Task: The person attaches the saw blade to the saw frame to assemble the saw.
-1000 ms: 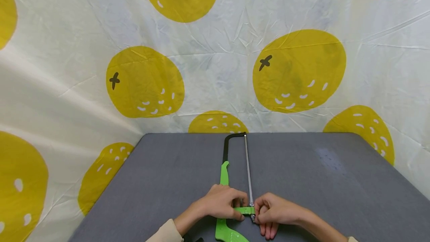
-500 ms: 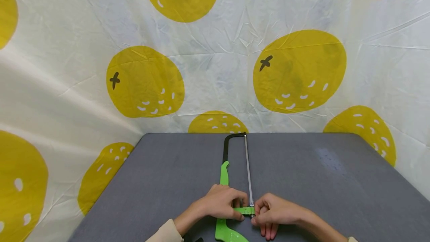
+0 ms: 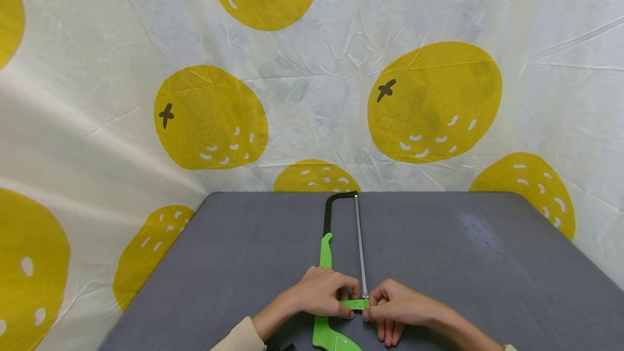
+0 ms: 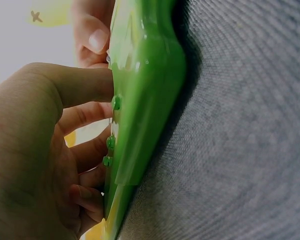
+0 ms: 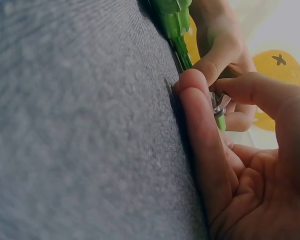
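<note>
A hacksaw (image 3: 326, 253) with a green and black frame lies on the grey table, its far end pointing away from me. Its silver blade (image 3: 361, 248) runs along the right side. My left hand (image 3: 322, 292) grips the green frame around the short near arm, thumb and fingers bent about it. At the blade's near end, my right hand (image 3: 404, 306) pinches a small metal wing nut (image 5: 218, 106) between thumb and index finger. The fingers hide most of the nut in the head view. The other right fingers rest low against the tabletop.
The grey cloth-covered table (image 3: 439, 264) reaches back to a white curtain (image 3: 317, 112) printed with yellow fruit, which also hangs along the left and right sides. A small dark object (image 3: 290, 347) shows at the bottom edge, near the left sleeve.
My right thumb has shifted left and slightly up, covering the metal end that showed a second ago. My left hand and the hacksaw stay in place.
</note>
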A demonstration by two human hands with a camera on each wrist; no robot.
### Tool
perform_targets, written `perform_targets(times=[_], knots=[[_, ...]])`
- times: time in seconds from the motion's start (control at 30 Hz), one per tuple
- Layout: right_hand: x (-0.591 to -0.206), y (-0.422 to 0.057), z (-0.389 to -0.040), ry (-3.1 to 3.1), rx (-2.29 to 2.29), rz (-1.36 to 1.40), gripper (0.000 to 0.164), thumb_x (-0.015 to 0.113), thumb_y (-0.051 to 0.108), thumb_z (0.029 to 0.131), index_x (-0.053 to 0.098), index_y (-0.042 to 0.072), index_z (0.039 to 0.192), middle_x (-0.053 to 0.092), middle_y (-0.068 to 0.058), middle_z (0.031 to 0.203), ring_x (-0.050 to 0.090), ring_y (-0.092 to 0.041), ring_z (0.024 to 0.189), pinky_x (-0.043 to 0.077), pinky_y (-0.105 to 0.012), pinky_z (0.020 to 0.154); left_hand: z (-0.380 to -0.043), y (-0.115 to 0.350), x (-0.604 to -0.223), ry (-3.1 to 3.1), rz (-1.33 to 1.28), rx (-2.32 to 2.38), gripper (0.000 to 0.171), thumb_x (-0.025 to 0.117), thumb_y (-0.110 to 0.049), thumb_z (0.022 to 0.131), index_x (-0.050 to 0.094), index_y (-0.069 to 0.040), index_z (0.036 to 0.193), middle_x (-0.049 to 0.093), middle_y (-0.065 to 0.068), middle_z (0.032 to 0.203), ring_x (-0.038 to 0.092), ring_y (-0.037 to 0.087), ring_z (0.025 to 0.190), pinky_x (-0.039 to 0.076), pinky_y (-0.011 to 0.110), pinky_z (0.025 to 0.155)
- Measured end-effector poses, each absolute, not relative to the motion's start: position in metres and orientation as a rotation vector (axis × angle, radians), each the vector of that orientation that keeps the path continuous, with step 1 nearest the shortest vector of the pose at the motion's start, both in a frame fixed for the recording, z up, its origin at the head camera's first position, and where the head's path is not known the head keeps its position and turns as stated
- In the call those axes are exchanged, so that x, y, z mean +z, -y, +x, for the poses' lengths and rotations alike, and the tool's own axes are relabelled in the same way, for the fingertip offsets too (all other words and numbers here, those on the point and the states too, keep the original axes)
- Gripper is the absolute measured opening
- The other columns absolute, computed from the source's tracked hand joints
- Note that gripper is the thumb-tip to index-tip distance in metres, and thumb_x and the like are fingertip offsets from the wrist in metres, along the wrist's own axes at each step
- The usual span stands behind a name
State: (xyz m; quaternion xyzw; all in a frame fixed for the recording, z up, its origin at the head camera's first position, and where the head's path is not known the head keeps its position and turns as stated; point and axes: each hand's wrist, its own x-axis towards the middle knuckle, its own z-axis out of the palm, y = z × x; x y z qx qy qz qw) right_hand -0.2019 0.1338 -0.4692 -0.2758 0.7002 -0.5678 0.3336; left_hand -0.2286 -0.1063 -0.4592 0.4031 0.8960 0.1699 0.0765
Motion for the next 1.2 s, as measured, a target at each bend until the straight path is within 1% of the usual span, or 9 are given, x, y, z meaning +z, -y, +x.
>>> perform_targets(times=[0.13,0.33,0.43,0.57,0.67,0.87,1.1,1.2], knots=[[-0.4687,-0.1339,-0.2022,-1.798,-1.475,-0.716,0.036,0.061,0.012,0.097,0.059,-0.023,0.095,0.071,0.003,0.065,0.066,-0.002,0.051,0.053,-0.020,0.048,-0.2287,0.1066,-0.4598,-2.686,1.207,0.509,0.016,0.081,-0.041,0.084,0.067,-0.036,0.091,0.061,-0.026,0.071,0.050,-0.011,0.061,0.037,0.021,0.056],[-0.4658,-0.1357,-0.2033,-1.738,-1.465,-0.718,0.039,0.058,0.010,0.096,0.051,-0.028,0.098,0.070,0.004,0.066,0.068,-0.001,0.054,0.054,-0.020,0.050,-0.2287,0.1066,-0.4600,-2.692,1.214,0.502,0.016,0.081,-0.041,0.084,0.067,-0.036,0.090,0.060,-0.027,0.070,0.049,-0.010,0.059,0.037,0.021,0.055],[-0.4653,-0.1362,-0.2035,-1.721,-1.469,-0.715,0.036,0.058,0.009,0.095,0.052,-0.026,0.097,0.070,0.004,0.067,0.068,-0.001,0.055,0.054,-0.020,0.050,-0.2290,0.1066,-0.4601,-2.698,1.220,0.498,0.017,0.081,-0.041,0.083,0.067,-0.036,0.090,0.060,-0.027,0.070,0.049,-0.011,0.060,0.037,0.021,0.055],[-0.4653,-0.1366,-0.2035,-1.710,-1.476,-0.719,0.027,0.057,0.008,0.095,0.057,-0.019,0.096,0.070,0.003,0.067,0.068,-0.002,0.055,0.054,-0.020,0.051,-0.2294,0.1064,-0.4605,-2.695,1.222,0.500,0.017,0.081,-0.041,0.083,0.067,-0.036,0.091,0.061,-0.027,0.070,0.049,-0.011,0.060,0.037,0.021,0.056],[-0.4658,-0.1366,-0.2033,-1.712,-1.478,-0.726,0.025,0.057,0.007,0.095,0.058,-0.018,0.096,0.070,0.004,0.067,0.069,-0.002,0.056,0.054,-0.020,0.051,-0.2295,0.1063,-0.4606,-2.691,1.221,0.503,0.017,0.081,-0.041,0.084,0.067,-0.036,0.091,0.061,-0.027,0.070,0.049,-0.011,0.060,0.037,0.021,0.055],[-0.4663,-0.1366,-0.2028,-1.726,-1.481,-0.735,0.025,0.056,0.005,0.094,0.056,-0.019,0.096,0.071,0.003,0.066,0.069,-0.003,0.055,0.054,-0.020,0.050,-0.2291,0.1061,-0.4600,-2.697,1.225,0.500,0.017,0.081,-0.041,0.083,0.067,-0.036,0.091,0.060,-0.027,0.070,0.049,-0.011,0.060,0.037,0.021,0.055],[-0.4654,-0.1366,-0.2028,-1.730,-1.479,-0.756,0.030,0.052,0.001,0.089,0.050,-0.028,0.098,0.071,0.002,0.068,0.069,-0.005,0.056,0.055,-0.021,0.051,-0.2285,0.1063,-0.4583,-2.693,1.217,0.503,0.016,0.081,-0.041,0.083,0.067,-0.036,0.091,0.061,-0.026,0.071,0.049,-0.011,0.060,0.037,0.021,0.056],[-0.4653,-0.1369,-0.2033,-1.730,-1.473,-0.759,0.029,0.051,0.000,0.089,0.049,-0.028,0.099,0.071,0.001,0.068,0.069,-0.005,0.056,0.055,-0.021,0.052,-0.2283,0.1065,-0.4582,-2.688,1.210,0.511,0.016,0.081,-0.041,0.083,0.068,-0.036,0.091,0.061,-0.026,0.071,0.049,-0.011,0.060,0.037,0.021,0.056]])
